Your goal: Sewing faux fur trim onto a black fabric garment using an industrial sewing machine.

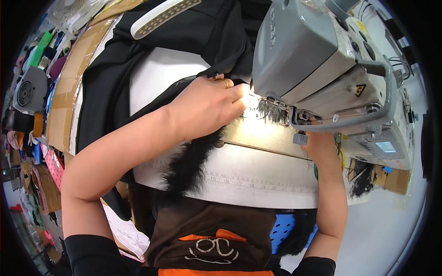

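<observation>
Nearest to you was your brown apron [207,225], trimmed in orange and marked with a pale stitched face. To its right, beside your right forearm, black fur hung over a blue perforated bin [280,230]. Beyond the apron ran the curved near edge of the white table [258,165], printed with ruler markings. A black fur strip [186,168] trailed from under your left wrist toward that edge.

Your left hand [212,103], a ring on one finger, lay bent over the black fabric [103,92] just left of the lit needle area; its fingertips were partly hidden, so I couldn't tell whether they pinched or only pressed. A dark fur tuft [274,112] sat in that light, under the machine head. Your right hand [317,138] reached in behind the grey guard bar of the sewing machine [294,50]; its fingers were hidden, so I couldn't tell their state.

Farther off, the fabric spread across the table's left and back, with a white curved piece [161,18] above it. Cardboard [64,96] stood left of that, and a white fan [69,9] beyond.
</observation>
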Motion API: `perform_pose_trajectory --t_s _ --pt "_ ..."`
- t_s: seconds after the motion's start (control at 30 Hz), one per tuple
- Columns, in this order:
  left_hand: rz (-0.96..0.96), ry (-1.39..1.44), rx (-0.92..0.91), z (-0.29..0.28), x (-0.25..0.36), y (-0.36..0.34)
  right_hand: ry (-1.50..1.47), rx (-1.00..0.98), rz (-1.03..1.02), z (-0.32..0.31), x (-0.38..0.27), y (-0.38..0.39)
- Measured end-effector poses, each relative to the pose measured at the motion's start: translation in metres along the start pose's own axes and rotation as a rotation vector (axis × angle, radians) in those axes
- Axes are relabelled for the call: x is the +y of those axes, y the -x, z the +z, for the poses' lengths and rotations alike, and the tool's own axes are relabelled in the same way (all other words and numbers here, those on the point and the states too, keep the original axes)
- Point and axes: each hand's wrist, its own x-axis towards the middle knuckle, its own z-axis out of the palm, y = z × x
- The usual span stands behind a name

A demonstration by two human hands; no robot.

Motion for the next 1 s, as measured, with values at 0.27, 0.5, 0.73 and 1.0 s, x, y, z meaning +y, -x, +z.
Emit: perform_pose_trajectory --t_s 0.27,0.5,0.73,1.0 --pt "-0.163 0.007 0.050 0.001 0.015 0.001 -0.026 -0.181 0.148 -0.005 -0.005 -0.012" --pt "-0.247 -0.095 0.066 -0.012 0.053 0.012 -0.107 0.002 -0.126 -0.039 -0.011 -0.001" --pt "-0.205 -0.035 0.204 0.000 0.047 0.015 0.075 0.093 -0.282 -0.034 -0.059 0.001" --pt "-0.076 0.125 0.247 0.002 0.025 0.017 -0.290 -0.054 -0.069 -0.022 -0.059 -0.004"
